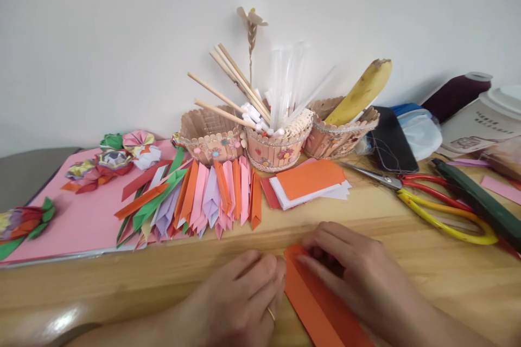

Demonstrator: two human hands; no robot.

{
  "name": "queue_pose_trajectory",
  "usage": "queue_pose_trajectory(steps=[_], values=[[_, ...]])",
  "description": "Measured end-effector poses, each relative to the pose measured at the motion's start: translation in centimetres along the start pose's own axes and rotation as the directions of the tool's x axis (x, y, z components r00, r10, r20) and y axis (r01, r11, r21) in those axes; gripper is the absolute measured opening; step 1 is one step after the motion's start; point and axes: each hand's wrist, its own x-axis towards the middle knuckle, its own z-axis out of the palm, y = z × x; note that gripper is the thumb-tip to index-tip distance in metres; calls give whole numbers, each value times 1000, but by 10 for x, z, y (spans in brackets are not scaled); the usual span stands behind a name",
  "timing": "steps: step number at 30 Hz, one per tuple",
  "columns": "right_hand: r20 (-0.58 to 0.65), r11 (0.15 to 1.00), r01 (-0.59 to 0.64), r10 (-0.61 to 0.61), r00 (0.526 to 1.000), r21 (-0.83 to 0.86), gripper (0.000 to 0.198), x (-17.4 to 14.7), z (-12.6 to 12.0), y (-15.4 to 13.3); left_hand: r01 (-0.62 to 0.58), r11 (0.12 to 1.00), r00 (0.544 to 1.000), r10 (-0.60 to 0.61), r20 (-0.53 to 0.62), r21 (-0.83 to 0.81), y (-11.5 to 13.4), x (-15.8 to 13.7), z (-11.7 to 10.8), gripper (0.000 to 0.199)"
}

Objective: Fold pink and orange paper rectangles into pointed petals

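Note:
A folded strip of orange paper [311, 309] lies slanted on the wooden table in front of me, with a lengthwise crease. My left hand [248, 295], a ring on one finger, is curled closed at the paper's left edge; its fingertips are mostly hidden. At the far end my right hand [354, 271] pinches the sheet, thumb on top and fingers bent over it. Just beyond lies a small stack of cut paper [313, 179], orange on top of white and red. Several folded paper strips [203, 195] in pink, orange, purple and green stand in a row to the left.
Paper flowers [116, 160] rest on a pink sheet [77, 222] at the left. Three decorated baskets stand by the wall; the middle basket [272, 152] holds sticks and straws, the right one a banana [360, 92]. Scissors [431, 195], a dark phone [391, 141] and a lidded cup [484, 119] are at the right.

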Motion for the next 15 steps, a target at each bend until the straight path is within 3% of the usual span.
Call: queue_pose_trajectory(steps=[4,9,15], values=[[-65,998,66,-67,996,-18,11,-2,5,0,-38,999,999,38,21,13,-1,0,-1,44],[-165,949,297,-312,936,-110,16,-9,6,3,-44,999,999,44,17,2,-3,2,-3,44],[-48,876,449,-463,885,-173,30,-10,-4,4,-5,999,1000,6,27,-33,-4,2,-4,44]])
